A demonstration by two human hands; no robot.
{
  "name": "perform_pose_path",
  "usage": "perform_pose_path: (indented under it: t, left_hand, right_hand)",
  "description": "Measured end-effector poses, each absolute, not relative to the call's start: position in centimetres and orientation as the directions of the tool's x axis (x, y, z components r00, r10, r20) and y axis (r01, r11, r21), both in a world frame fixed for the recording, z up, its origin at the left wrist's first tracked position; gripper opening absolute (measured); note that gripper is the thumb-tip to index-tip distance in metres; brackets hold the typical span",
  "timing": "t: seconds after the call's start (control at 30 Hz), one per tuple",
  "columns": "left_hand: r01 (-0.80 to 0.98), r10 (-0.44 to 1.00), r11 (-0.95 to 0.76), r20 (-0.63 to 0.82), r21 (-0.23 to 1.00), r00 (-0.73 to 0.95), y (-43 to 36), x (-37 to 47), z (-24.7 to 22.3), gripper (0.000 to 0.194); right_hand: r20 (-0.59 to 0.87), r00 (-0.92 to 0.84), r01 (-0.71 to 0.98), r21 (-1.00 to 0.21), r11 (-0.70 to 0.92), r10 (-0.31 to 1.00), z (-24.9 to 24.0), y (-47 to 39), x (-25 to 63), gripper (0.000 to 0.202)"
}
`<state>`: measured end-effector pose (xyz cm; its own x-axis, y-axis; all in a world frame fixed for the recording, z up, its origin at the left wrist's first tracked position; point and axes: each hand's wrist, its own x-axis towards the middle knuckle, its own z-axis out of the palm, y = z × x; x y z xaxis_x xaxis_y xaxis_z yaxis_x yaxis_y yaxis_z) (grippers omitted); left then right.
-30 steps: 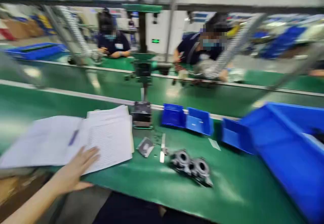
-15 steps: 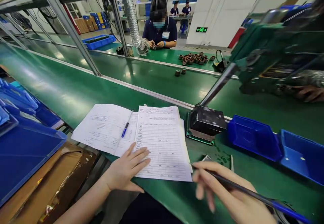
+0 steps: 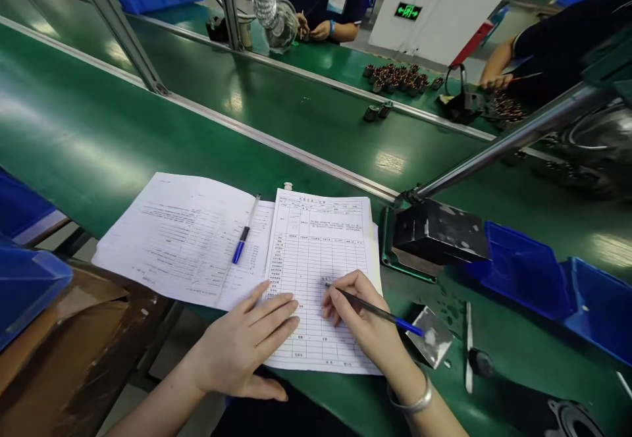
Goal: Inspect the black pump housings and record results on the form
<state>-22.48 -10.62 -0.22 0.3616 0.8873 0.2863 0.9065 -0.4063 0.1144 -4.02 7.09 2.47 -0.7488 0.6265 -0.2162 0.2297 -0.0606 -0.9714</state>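
Observation:
A stack of printed forms (image 3: 306, 253) with a ruled table lies on the green bench. Across its lower left part my left hand (image 3: 247, 341) rests flat, fingers spread. My right hand (image 3: 363, 318), with a metal bangle at the wrist, grips a pen (image 3: 375, 307) that is dark with a blue end; its tip is over the middle of the form. To the left are other printed sheets (image 3: 172, 239). A second pen (image 3: 244, 236), clear with a dark and blue end, lies on those sheets.
Right of the papers stands a black block-like base (image 3: 439, 230) with a slanted metal post. Beyond it are blue bins (image 3: 523, 266); a small metal block (image 3: 432, 335) lies nearer. Across the bench, one person (image 3: 320, 2) handles small parts; another person's arm (image 3: 498, 62) shows at right.
My right hand has moved left with the pen, from beside the papers onto the form. My left hand stays flat on the paper. The view has tilted down and shifted.

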Motion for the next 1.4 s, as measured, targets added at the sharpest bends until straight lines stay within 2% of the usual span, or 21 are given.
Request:
perform_pose_path:
  t: [0.23, 0.57, 0.7, 0.87, 0.93, 1.1, 1.2, 1.4]
  left_hand:
    - [0.914, 0.905, -0.392, 0.225, 0.105, 0.362, -10.4, -22.6, 0.1, 0.088]
    - [0.918, 0.894, -0.392, 0.264, 0.067, 0.363, -10.1, -22.6, 0.3, 0.078]
    - [0.921, 0.895, -0.384, 0.272, 0.068, 0.353, -10.1, -22.5, 0.1, 0.075]
    - [0.926, 0.908, -0.355, 0.282, 0.127, 0.310, -10.2, -22.2, -0.5, 0.076]
    - [0.926, 0.908, -0.354, 0.286, 0.130, 0.307, -10.3, -22.2, -0.7, 0.076]
    - [0.929, 0.908, -0.345, 0.300, 0.137, 0.293, -10.3, -22.1, -0.8, 0.076]
    - [0.929, 0.909, -0.340, 0.302, 0.142, 0.287, -10.3, -22.1, -0.8, 0.076]
    - [0.931, 0.912, -0.336, 0.294, 0.140, 0.285, -10.1, -22.3, -0.8, 0.076]
  right_hand:
    - [-0.194, -0.727, 0.239, -0.971, -0.023, 0.658, 1.5, 6.9, -3.6, 0.021]
    - [-0.228, -0.779, 0.286, -0.958, 0.007, 0.584, 2.8, 6.5, -4.4, 0.021]
    - [-0.283, -0.779, 0.340, -0.940, -0.003, 0.560, 4.6, 5.8, -4.6, 0.020]
    - [-0.197, -0.679, 0.368, -0.925, 0.096, 0.707, 9.9, 4.3, -3.1, 0.011]
    - [-0.175, -0.663, 0.364, -0.925, 0.109, 0.727, 10.4, 3.9, -3.1, 0.011]
    - [-0.209, -0.782, 0.359, -0.921, 0.149, 0.587, 5.1, 4.4, -4.6, 0.013]
    - [-0.166, -0.801, 0.352, -0.908, 0.228, 0.575, 2.0, 4.9, -5.2, 0.014]
    - [-0.108, -0.830, 0.318, -0.897, 0.306, 0.547, 1.0, 5.0, -5.0, 0.013]
